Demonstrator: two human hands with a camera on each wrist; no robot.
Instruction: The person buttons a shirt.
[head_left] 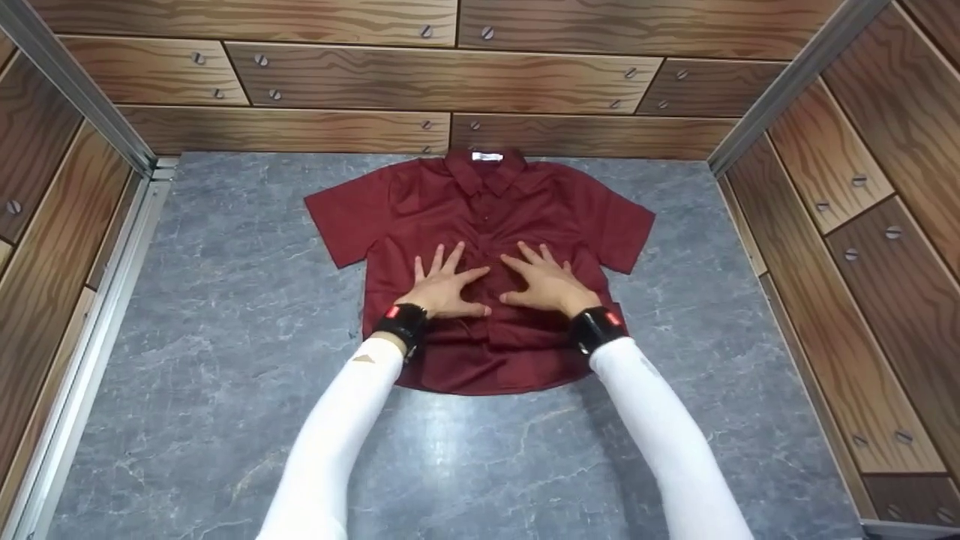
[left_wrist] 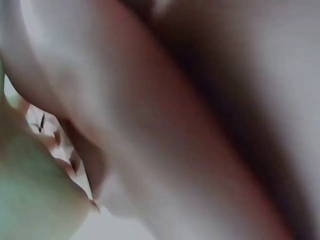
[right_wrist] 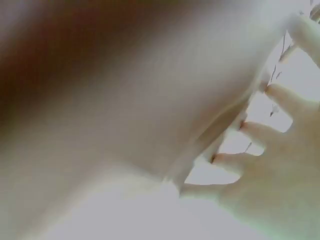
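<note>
A dark red short-sleeved button-up shirt [head_left: 517,360] lies front up on the grey surface, collar at the far side and sleeves spread out to both sides. On the left half of its front, my left hand [head_left: 444,291] has its fingers spread and straight. My right hand [head_left: 551,285] mirrors it on the other half, thumb toward the button line. Soft wrinkles run across the cloth around both hands. In the right wrist view the spread fingers of the right hand [right_wrist: 270,160] show against blurred fabric. The left wrist view is mostly blur.
Grey marbled tabletop [head_left: 225,315] surrounds the shirt. Wood-patterned panels [head_left: 442,79] stand at the back and along both sides, with metal rails [head_left: 97,300] at the edges. A small white label [head_left: 487,157] shows inside the collar.
</note>
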